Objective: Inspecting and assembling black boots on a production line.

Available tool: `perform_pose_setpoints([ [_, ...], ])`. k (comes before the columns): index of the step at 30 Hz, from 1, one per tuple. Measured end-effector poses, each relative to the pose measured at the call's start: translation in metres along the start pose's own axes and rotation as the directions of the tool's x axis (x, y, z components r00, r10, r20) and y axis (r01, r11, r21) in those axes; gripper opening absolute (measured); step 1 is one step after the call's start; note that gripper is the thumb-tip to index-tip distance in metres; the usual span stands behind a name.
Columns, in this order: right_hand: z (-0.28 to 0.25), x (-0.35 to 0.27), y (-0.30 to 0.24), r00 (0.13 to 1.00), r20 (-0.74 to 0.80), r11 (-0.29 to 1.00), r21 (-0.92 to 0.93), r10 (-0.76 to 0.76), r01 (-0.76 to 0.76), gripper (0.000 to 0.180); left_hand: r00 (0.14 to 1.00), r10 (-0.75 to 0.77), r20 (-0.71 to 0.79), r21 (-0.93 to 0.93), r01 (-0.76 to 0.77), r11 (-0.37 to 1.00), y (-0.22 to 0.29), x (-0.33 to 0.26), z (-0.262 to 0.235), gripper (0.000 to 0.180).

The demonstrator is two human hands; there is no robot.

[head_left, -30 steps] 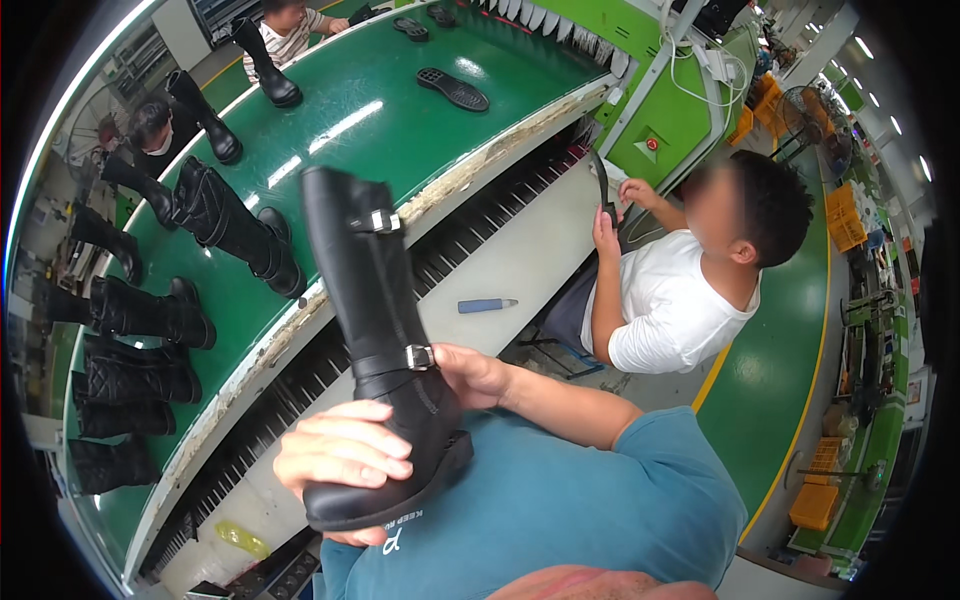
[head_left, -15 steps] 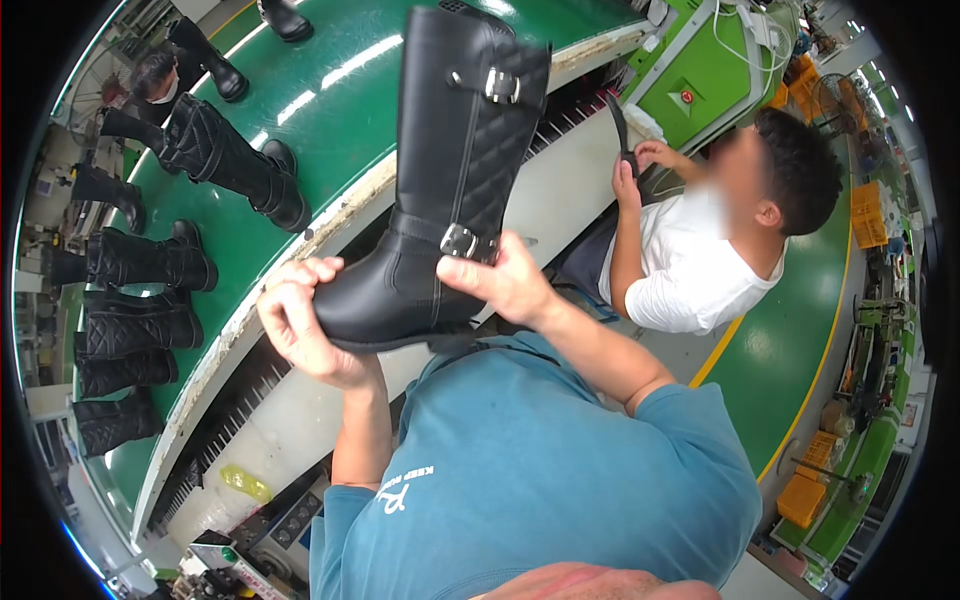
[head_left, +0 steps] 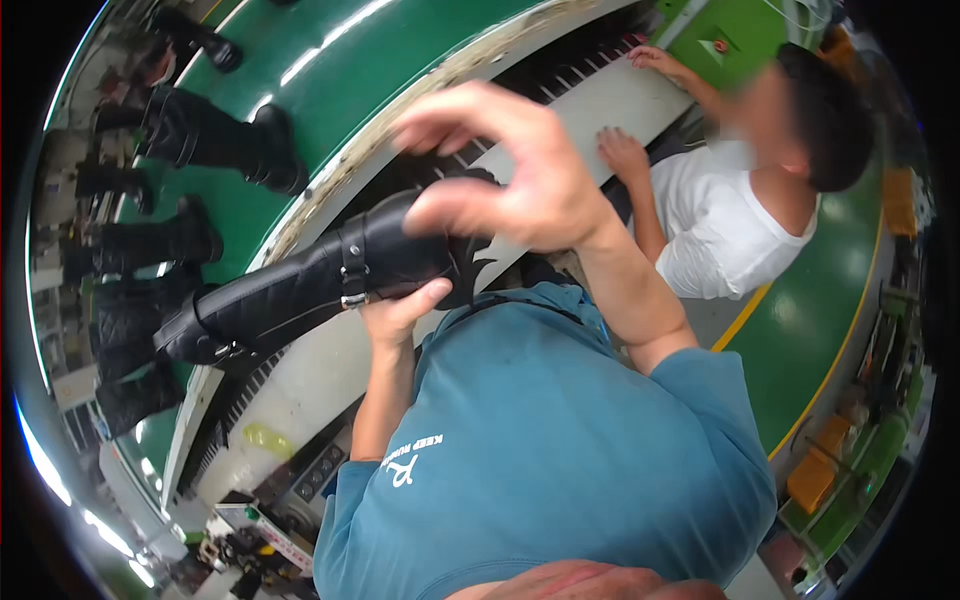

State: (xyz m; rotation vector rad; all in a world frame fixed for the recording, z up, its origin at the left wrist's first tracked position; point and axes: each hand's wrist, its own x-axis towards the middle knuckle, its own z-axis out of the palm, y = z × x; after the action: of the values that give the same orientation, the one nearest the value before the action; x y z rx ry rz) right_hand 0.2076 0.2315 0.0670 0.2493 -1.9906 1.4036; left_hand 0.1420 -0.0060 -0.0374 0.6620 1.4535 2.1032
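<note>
boot held over the bench, one hand under it, one hand free

green conveyor belt (head_left: 330, 90) curves across the upper left of the head view, with a pale bench (head_left: 330, 370) running beside it and a green floor (head_left: 800, 340) on the right. a person in a teal shirt looks down at a tall black quilted boot (head_left: 300, 290), held lying on its side above the bench edge. its shaft points right and its sole end points left, with a buckled strap about midway.

the left hand (head_left: 405, 310) is closed under the shaft beside the buckle, thumb along the leather, carrying the boot. the right hand (head_left: 500, 170) hovers just above the shaft end, fingers spread and curled, gripping nothing; it is blurred, so whether a fingertip brushes the boot is hard to tell.

several more black boots (head_left: 220, 145) stand apart on the belt, upper left. a co-worker in a white shirt (head_left: 725, 225) sits at the bench on the right, both hands flat on it.

judging by this, the boot is off the belt and in hand, being looked over; it is not set down anywhere.
</note>
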Motion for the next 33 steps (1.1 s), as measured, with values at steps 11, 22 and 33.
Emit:
perform_pose_setpoints([
  [11,0.061,-0.063,0.035,0.916,-0.108,0.877,0.351,0.387,-0.329,0.071,0.98,0.029,-0.196,-0.103,-0.05,0.993,0.012,-0.008,0.031,0.076],
  [22,0.071,-0.036,0.017,0.947,-0.265,0.945,0.313,0.183,-0.095,0.042,0.98,0.059,-0.192,-0.084,-0.076,0.994,0.026,-0.01,0.03,0.078],
  [33,0.075,-0.036,0.025,0.956,-0.242,0.946,0.313,0.167,-0.086,0.043,0.993,0.012,-0.113,-0.109,-0.024,0.994,0.03,-0.002,0.028,0.072],
])
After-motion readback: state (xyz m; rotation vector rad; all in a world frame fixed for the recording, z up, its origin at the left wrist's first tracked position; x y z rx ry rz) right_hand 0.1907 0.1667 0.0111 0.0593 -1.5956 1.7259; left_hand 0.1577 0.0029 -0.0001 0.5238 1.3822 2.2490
